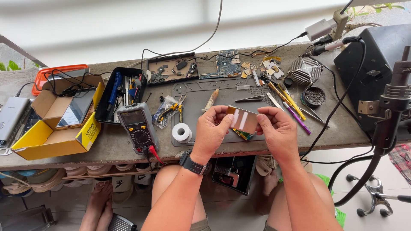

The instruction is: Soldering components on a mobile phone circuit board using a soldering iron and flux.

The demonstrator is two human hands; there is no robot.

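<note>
fingers: both sets pinched on one thing, thumbs in front, the other fingers curled behind it
left hand (pixel 209 130): clamps the left edge of the small shiny panel (pixel 242 119), black watch (pixel 192 163) on that wrist
right hand (pixel 276 128): grips the panel's right edge, thumb laid across its face
panel: brownish, reflective, rectangular, held up between the two hands over the grey work mat (pixel 201 92), a coloured strip hanging off its lower edge
just left: roll of white tape (pixel 182 132) on the mat, then the multimeter (pixel 138 127) with its red lead
just right: purple and yellow tools (pixel 292 107) fanned out beside the right hand
further back: circuit board (pixel 227 63) and a black tray of small parts (pixel 171 68)
far left: yellow cardboard box (pixel 55 128) with a tablet (pixel 77 108) inside
far right: black stand and cables (pixel 387 115)
</note>
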